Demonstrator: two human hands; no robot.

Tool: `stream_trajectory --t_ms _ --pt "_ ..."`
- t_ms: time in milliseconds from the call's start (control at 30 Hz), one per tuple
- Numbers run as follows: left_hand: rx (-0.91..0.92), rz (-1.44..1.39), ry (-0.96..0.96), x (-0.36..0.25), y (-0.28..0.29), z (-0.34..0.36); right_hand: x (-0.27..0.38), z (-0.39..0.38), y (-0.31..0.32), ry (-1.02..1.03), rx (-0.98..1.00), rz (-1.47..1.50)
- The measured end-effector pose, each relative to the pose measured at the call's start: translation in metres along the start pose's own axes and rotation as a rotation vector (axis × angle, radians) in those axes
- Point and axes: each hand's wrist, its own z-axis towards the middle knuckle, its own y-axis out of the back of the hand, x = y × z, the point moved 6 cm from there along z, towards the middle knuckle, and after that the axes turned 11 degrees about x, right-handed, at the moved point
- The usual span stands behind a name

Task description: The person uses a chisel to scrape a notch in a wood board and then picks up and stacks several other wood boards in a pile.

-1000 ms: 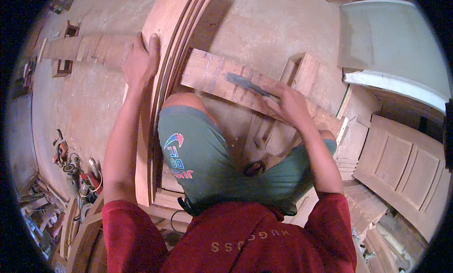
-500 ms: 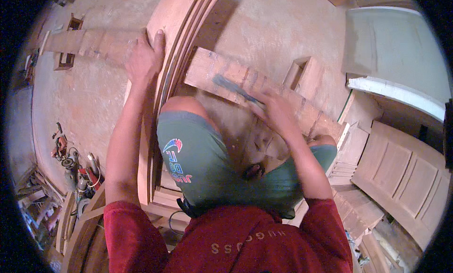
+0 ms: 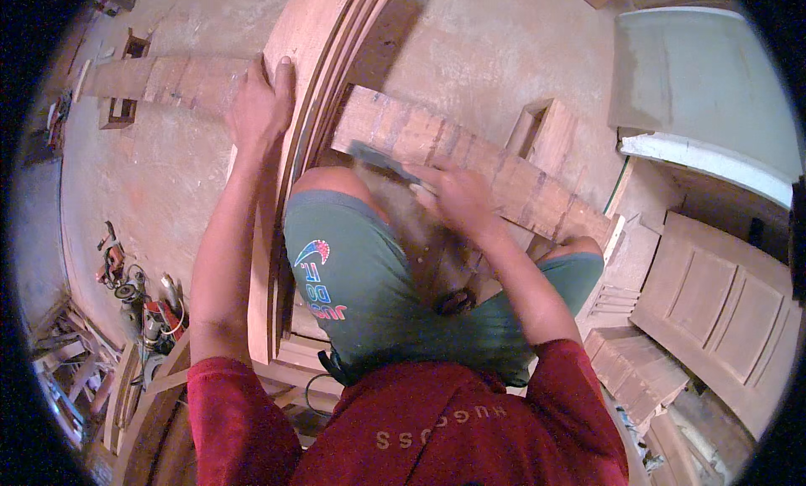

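My left hand [image 3: 259,104] grips the left edge of a long wooden board [image 3: 298,41] with grooved edges, its thumb lying on the upper face. In my right hand [image 3: 453,192] is a long, dark grey, brush-like tool [image 3: 379,160], held by its near end; blur hides its exact kind. The tool's far end is over the near edge of a wooden plank [image 3: 470,156], close to the plank's left end. This plank has dark cross bands and stains. Whether the tool touches the wood cannot be made out.
A hollow wooden block [image 3: 550,138] supports the plank. Another plank [image 3: 168,79] extends left. Power tools with cords [image 3: 138,293] lie on the floor at left, near scrap wood [image 3: 80,368]. A panelled wooden door [image 3: 718,310] and a pale green panel [image 3: 697,79] stand at right.
My right hand and the dark tool have moved left and slightly nearer me, from the plank's face to its near edge. My left hand keeps its hold on the board.
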Motion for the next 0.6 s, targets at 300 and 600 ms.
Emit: stream_trajectory --t_ms 300,600 --pt "0.055 -0.010 0.072 -0.005 0.010 -0.009 -0.014 0.000 0.022 -0.069 -0.192 0.145" --pt "-0.077 0.122 0.027 0.008 0.006 0.006 -0.025 0.003 0.033 -0.073 -0.198 0.303"
